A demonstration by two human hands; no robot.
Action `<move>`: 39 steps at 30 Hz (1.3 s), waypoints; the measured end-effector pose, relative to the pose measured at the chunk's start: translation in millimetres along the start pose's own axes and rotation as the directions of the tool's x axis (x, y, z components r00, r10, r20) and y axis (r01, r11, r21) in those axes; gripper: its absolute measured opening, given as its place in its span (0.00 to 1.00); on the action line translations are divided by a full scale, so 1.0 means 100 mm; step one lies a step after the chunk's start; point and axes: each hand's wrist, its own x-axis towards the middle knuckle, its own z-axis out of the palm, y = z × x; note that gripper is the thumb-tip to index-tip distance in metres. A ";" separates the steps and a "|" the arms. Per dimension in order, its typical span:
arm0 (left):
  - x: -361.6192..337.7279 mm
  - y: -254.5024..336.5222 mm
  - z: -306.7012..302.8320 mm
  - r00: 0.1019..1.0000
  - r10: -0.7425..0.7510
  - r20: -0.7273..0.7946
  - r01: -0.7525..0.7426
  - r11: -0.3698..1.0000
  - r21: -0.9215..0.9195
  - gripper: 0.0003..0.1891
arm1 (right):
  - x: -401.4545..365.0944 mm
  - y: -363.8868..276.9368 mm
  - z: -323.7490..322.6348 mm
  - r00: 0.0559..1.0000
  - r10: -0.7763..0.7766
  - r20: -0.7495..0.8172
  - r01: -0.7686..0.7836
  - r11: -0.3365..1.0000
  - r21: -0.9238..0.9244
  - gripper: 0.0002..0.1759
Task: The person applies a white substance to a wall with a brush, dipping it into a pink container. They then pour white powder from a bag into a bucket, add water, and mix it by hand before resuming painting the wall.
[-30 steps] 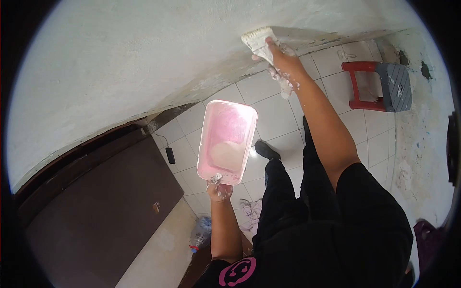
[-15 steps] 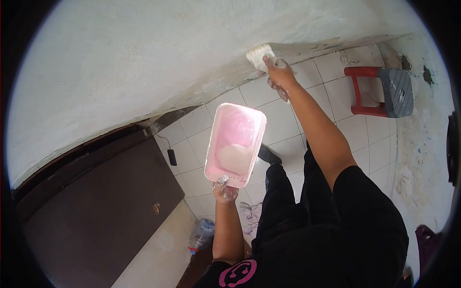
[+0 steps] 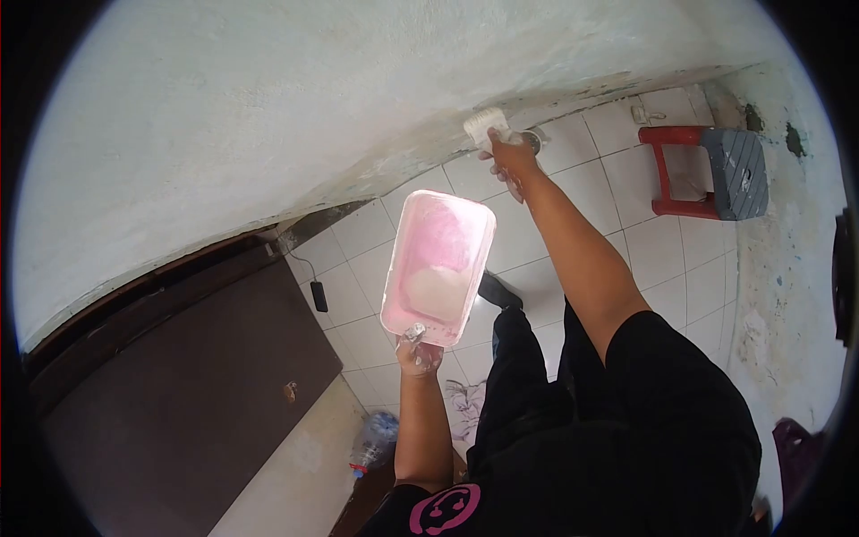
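Observation:
My left hand (image 3: 419, 353) grips the near rim of a pink plastic tub (image 3: 438, 233), its thumb over the edge. Whitish paint (image 3: 436, 294) lies in the tub's lower part. My right hand (image 3: 514, 159) is closed round a wide paintbrush (image 3: 486, 125) with pale bristles, held against or very near the lower part of the pale wall (image 3: 268, 116). Paint smears cover both hands. The brush handle is mostly hidden by my fingers.
A red and grey step stool (image 3: 741, 174) stands at the right on the white tiled floor (image 3: 573, 206). A brown door (image 3: 179, 394) fills the lower left. Near it are a black power strip (image 3: 319, 295) and a large clear bottle (image 3: 374, 443). Another brush-like item (image 3: 646, 115) lies by the wall.
My right hand and the brush have moved slightly down in view, lower along the wall. The tub in my left hand has hardly moved.

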 end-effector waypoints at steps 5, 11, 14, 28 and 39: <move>0.00 0.04 0.07 1.000 -0.022 0.019 0.024 0.991 -0.131 0.39 | -0.36 -0.58 0.01 0.991 -0.135 0.010 0.134 0.990 0.048 0.17; 0.01 0.00 0.05 1.000 -0.024 0.010 0.025 0.990 -0.137 0.39 | -0.97 -1.00 -0.20 0.913 -0.405 0.039 0.368 0.864 0.344 0.19; 0.02 -0.04 0.00 0.999 -0.037 0.003 0.037 0.992 -0.123 0.39 | -0.48 -0.75 -0.14 0.920 -0.390 -0.036 0.391 0.907 0.158 0.18; 0.11 0.04 0.18 0.995 -0.053 0.080 0.060 0.994 -0.096 0.41 | -0.94 -1.23 -0.46 0.928 -0.372 -0.031 0.372 0.911 0.179 0.17; 0.12 0.16 0.36 0.993 -0.056 0.105 0.066 0.993 -0.095 0.41 | -0.33 -0.44 -0.54 0.991 -0.116 -0.073 0.115 0.993 -0.014 0.19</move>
